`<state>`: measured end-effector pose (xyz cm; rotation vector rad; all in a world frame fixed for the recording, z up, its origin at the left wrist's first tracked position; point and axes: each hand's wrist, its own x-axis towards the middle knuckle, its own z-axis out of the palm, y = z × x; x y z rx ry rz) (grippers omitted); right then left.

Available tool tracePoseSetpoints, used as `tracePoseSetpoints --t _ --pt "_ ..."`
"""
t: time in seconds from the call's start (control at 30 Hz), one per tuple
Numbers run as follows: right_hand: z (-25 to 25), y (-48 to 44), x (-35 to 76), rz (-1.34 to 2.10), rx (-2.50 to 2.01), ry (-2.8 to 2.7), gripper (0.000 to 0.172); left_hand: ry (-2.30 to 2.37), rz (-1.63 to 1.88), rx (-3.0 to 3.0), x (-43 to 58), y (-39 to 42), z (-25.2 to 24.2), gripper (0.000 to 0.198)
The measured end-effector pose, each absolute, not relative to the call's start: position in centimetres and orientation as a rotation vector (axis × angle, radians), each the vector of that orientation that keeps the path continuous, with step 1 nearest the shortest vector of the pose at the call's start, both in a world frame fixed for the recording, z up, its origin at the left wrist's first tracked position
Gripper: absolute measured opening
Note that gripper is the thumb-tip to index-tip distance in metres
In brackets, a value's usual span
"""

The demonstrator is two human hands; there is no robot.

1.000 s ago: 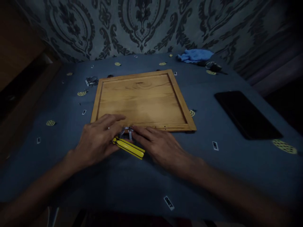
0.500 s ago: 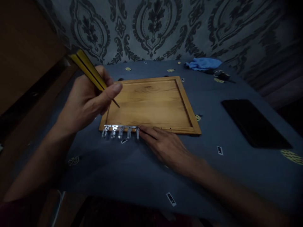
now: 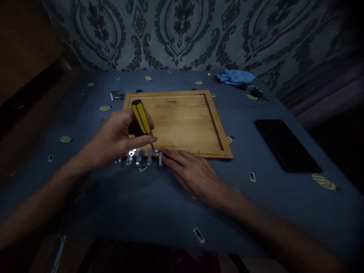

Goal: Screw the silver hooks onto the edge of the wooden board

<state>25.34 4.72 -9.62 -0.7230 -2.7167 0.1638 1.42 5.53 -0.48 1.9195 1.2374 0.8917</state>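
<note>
In my left hand [image 3: 112,138] is a screwdriver [image 3: 141,118] with a yellow and black handle. It tilts, its shaft pointing down to the near edge of a framed wooden board [image 3: 184,123]. The tip is close to the right end of a shiny metal hook rail [image 3: 138,157], which lies along that edge with several hooks hanging over it. My right hand [image 3: 196,176] rests low at the edge, fingers together and fingertips pressed on the rail's right end. Whether a screw sits under the tip is hidden.
A dark tablet-like slab [image 3: 287,146] lies on the blue patterned cloth [image 3: 227,216] to the right. At the back right are a blue rag [image 3: 236,77] and a dark object [image 3: 256,91]. Small metal pieces [image 3: 117,94] lie behind the board's left corner. A patterned wall [image 3: 182,34] stands behind.
My left hand has brought the screwdriver down and right, from above the board to the rail's right end. My right hand stays at the rail. The view has shifted slightly.
</note>
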Motion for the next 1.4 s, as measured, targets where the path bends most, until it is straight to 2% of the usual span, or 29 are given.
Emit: tracePoseSetpoints --t 0.13,0.3,0.87,1.4 --pt "-9.7 4.7 25.4 0.091 -0.717 -2.706 0.041 1.234 0.876 1.966 1.6 5.6 -1.0 0.018" --pt "-9.7 4.7 25.4 0.132 -0.702 -2.687 0.042 1.292 0.893 1.956 2.1 5.4 -1.5 0.027" --pt "-9.8 4.7 25.4 0.122 -0.687 -2.676 0.042 1.308 0.867 1.908 2.2 5.3 -1.7 0.023" --pt "-9.6 4.7 25.3 0.218 -0.735 -2.7 0.048 1.303 0.913 1.941 2.3 5.3 -1.7 0.03"
